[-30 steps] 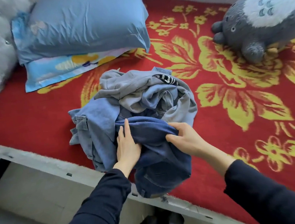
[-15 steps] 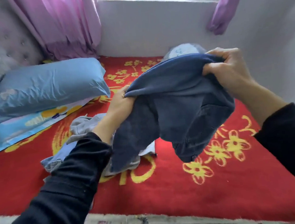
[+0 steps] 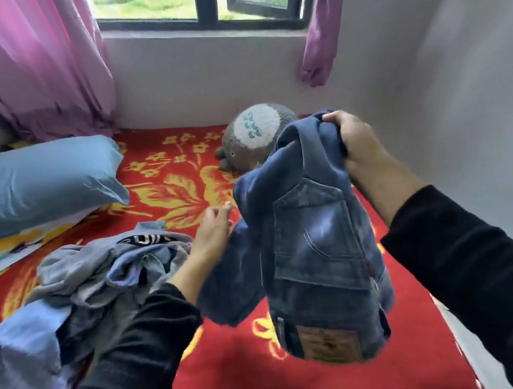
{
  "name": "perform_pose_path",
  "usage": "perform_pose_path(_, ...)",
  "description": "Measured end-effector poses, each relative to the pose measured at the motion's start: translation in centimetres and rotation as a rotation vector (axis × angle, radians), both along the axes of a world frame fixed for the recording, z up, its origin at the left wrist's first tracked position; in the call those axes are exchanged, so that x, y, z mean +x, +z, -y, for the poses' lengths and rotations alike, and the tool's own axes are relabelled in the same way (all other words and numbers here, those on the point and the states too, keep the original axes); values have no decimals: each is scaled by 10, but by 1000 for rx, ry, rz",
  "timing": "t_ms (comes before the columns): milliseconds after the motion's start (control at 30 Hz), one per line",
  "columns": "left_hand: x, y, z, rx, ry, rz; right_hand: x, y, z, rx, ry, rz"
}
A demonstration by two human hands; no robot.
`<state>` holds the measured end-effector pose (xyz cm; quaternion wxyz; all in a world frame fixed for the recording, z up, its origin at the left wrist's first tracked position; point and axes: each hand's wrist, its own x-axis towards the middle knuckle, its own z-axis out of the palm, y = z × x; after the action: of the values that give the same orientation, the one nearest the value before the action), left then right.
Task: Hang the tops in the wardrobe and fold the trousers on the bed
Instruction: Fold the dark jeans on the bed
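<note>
R hand [image 3: 357, 143] clenched on bunched dark jeans [image 3: 315, 251] held above bed [image 3: 233, 380], L hand [image 3: 212, 228] open alongside; denim prob. heavy, stiff-ish, non-slip: take at waistband w/ both hands.

A bed [image 3: 220, 378] under a red cover with yellow flowers fills the corner of the room. Plain grey walls [image 3: 454, 71] meet behind it. A dark-framed window [image 3: 204, 14] sits above a deep sill, daylight and greenery showing through the glass. A pink curtain [image 3: 33, 67] hangs at its left, a purple curtain [image 3: 322, 32] knotted at its right. A blue pillow [image 3: 42, 183] lies at the left, a grey plush toy [image 3: 254, 139] near the back wall
</note>
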<state>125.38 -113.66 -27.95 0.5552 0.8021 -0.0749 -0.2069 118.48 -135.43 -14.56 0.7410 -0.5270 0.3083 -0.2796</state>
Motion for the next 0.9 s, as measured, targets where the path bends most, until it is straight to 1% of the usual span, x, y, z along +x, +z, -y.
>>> perform_pose_path(33, -14, -7, 5, -22, -71, -234, 1, -4, 12, 55, -10, 1)
perform_pose_path(67, -25, -15, 10, -30, -186, -416, 2, -7, 24, 116, -21, -7)
perform_pose_path(100, -35, -22, 15, -34, -328, -530, 2, -10, 32, 173, -31, -7)
perform_pose_path(133, -44, -27, 19, -52, -460, -595, 2, -11, 39, 219, -35, 6)
perform_pose_path(167, -52, -30, 24, -82, -573, -621, 2, -12, 44, 256, -32, 27)
perform_pose_path(200, -57, -31, 30, -92, -657, -598, 1, -12, 47, 278, -33, 56)
perform_pose_path(267, -61, -26, 42, -57, -742, -455, -4, -10, 55, 324, -42, 162)
perform_pose_path(300, -59, -18, 48, -50, -737, -378, -6, -7, 58, 337, -49, 208)
perform_pose_path(367, -51, 6, 57, -136, -650, -278, -14, -2, 68, 296, -47, 237)
perform_pose_path(433, -39, 37, 64, -284, -517, -263, -26, 4, 78, 158, -49, 146)
perform_pose_path(500, -26, 75, 70, -326, -431, -194, -43, 10, 79, -40, 25, -19)
perform_pose_path(600, -12, 115, 84, -270, -353, -93, -70, 13, 59, -320, 337, -239)
perform_pose_path(700, -8, 129, 102, -211, -301, -109, -87, 8, 27, -476, 702, -439)
perform_pose_path(733, -9, 131, 107, -197, -298, -126, -90, 2, 13, -522, 778, -480)
perform_pose_path(767, -10, 132, 111, -180, -294, -147, -89, -6, 1, -550, 809, -489)
perform_pose_path(800, -10, 132, 115, -174, -294, -164, -87, -15, -11, -553, 782, -465)
perform_pose_path(833, -11, 133, 116, -178, -296, -180, -82, -25, -20, -571, 704, -431)
perform_pose_path(900, -10, 143, 116, -236, -313, -199, -69, -37, -24, -627, 482, -367)
